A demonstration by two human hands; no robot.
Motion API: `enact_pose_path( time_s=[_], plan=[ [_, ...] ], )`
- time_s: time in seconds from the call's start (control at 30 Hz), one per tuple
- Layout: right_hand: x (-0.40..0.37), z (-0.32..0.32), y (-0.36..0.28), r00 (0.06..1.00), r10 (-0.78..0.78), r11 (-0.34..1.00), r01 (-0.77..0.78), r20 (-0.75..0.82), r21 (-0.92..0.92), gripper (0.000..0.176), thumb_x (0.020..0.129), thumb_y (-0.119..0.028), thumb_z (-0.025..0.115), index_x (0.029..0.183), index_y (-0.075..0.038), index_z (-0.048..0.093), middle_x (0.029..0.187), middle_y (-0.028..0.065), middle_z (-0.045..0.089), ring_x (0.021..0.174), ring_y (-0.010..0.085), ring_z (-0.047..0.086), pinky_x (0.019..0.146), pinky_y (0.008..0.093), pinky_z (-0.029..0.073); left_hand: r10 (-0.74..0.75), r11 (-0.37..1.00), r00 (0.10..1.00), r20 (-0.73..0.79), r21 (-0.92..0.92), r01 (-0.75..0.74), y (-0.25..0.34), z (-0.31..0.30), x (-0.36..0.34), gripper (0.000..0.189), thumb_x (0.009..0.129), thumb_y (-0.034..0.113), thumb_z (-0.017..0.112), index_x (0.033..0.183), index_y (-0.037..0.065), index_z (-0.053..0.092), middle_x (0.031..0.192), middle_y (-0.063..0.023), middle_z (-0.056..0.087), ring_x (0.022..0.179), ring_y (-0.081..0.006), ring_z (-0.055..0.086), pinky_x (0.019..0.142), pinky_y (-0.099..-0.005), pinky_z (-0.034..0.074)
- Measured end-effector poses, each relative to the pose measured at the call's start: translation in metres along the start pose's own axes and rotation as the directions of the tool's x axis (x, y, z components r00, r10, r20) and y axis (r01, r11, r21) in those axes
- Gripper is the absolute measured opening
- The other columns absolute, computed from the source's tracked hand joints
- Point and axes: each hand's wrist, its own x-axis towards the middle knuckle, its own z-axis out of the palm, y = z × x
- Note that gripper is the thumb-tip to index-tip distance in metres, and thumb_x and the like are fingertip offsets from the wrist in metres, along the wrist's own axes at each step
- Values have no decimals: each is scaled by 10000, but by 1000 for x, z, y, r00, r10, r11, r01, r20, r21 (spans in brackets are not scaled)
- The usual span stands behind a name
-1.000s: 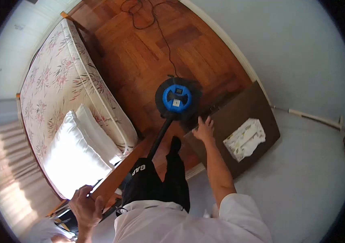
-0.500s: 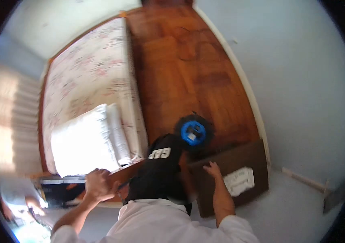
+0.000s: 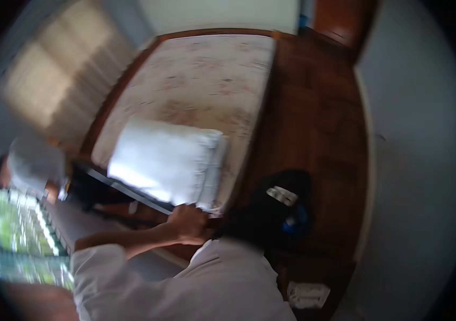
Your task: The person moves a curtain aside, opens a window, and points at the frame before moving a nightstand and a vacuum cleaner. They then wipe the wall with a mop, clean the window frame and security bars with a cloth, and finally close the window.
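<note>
My left hand [image 3: 189, 223] is closed at the foot end of the bed, at the end of a long grey bar [image 3: 126, 191]; blur hides exactly what the fingers grip. Just beyond it, folded white bedding [image 3: 164, 160] lies on the flowered mattress [image 3: 206, 69]. My right hand is out of the frame. A dark brown box [image 3: 340, 283] with a white label [image 3: 308, 295] shows at the lower right.
Another person [image 3: 38, 166] is at the left by a bright window [image 3: 19, 224]. A black garment with white letters [image 3: 279, 200] and a blue round object [image 3: 296, 220] are over the wooden floor [image 3: 313, 123]. A pale wall [image 3: 420, 134] stands right.
The view has swung left, so the bed appears farther right. My right hand, earlier over the brown box, has left the frame. The other person shows more fully.
</note>
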Motion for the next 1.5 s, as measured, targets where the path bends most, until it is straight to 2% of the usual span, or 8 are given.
enact_pose_path(
  time_s=[0.13,0.2,0.4,0.5,0.57,1.03,1.3,1.5],
  plan=[
    [-49,-11,25,963,-194,936,125,-185,-328,243,887,-201,661,970,26,684,865,101,686,752,206,657,616,412,540,159,980,908,388,46,-191,10,-39,50,402,859,374,555,877,11,725,880,-188,721,828,-355,714,677,-476,560],
    [-56,-14,12,777,556,775,-357,-295,521,240,931,-199,600,830,-1,691,735,97,654,660,204,635,578,404,514,155,976,741,653,16,-217,-1,-18,117,334,855,312,549,898,44,744,886,-177,729,835,-344,718,668,-466,558],
    [-8,-60,-57,336,833,525,-730,-440,437,268,950,-263,599,927,-11,686,690,133,638,582,244,618,572,400,525,277,949,856,436,16,-315,-11,75,354,316,792,279,599,973,54,730,1010,-208,718,965,-386,698,783,-497,560],
    [65,-124,-83,421,883,469,-751,-209,466,271,926,-263,637,922,5,675,706,122,627,631,277,613,618,415,510,188,979,878,441,-7,-206,-17,135,471,346,848,256,567,1107,70,699,1039,-215,709,989,-401,684,817,-509,559],
    [108,-146,-62,799,510,578,-593,-319,-560,276,920,-235,647,828,25,627,742,143,617,713,320,604,672,444,477,139,990,863,485,-88,-110,-18,133,539,373,856,300,565,1099,52,703,1068,-229,701,1025,-405,673,861,-511,542],
    [348,-261,-226,510,633,689,-714,-582,124,412,886,-170,686,1226,55,625,1175,211,688,1067,271,683,920,356,530,140,982,783,606,-183,-33,-99,120,643,412,824,306,560,1090,28,709,1125,-267,675,1073,-425,646,960,-492,506],
    [28,-46,-12,79,613,229,-970,-786,82,247,876,-193,614,940,37,679,884,130,713,845,276,676,719,379,547,172,816,881,442,-565,124,-94,145,710,359,819,284,600,1037,18,701,897,-194,726,927,-392,688,836,-520,535],
    [66,64,-162,22,809,-114,-974,-587,-194,183,793,-283,700,799,-106,742,854,130,720,800,284,699,635,445,546,70,510,486,871,-450,733,-71,13,853,68,874,180,593,857,117,615,752,-55,652,592,-201,618,481,-369,499]
  ],
)
